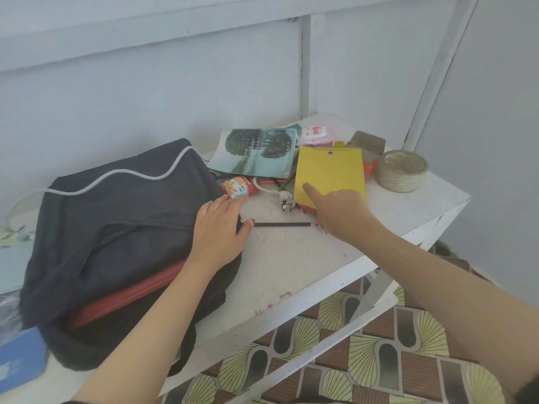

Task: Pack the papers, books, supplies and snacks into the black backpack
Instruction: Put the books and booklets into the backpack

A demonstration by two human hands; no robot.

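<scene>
The black backpack [116, 228] lies flat on the white table [291, 263], with a red zip band along its near side. My left hand [218, 228] rests flat on its right edge, holding nothing. My right hand [341, 211] reaches over a yellow booklet [329, 170], with the index finger touching its lower left corner. A dark pencil [283, 225] lies between my hands. Behind are a book with a tree cover [256, 153], a red snack packet [236, 186], a pink packet [316, 134] and a roll of tape [401, 170].
A white cable [116, 173] runs across the top of the backpack, and its plug [284, 199] lies by the booklet. A folded piece of cardboard [367, 142] sits at the back right. A blue box [20, 363] lies at the near left. The walls close in behind and right.
</scene>
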